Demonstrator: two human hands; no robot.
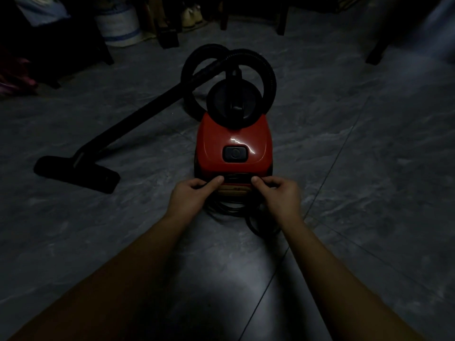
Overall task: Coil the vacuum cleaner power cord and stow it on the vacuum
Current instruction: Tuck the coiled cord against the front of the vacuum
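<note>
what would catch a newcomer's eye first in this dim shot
The red vacuum stands mid-floor, the one bright colour in a dim room, its black hose looped behind it. At its near end the left hand and right hand each pinch the black cord, whose loops bunch below them.

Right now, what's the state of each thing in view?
Power cord: looped at the vacuum's rear, not yet stowed.
Left hand: pinches the cord.
Right hand: pinches the cord.
Red vacuum: standing on the floor.
Hose: looped, attached.
Floor nozzle: lying on the floor.
</note>
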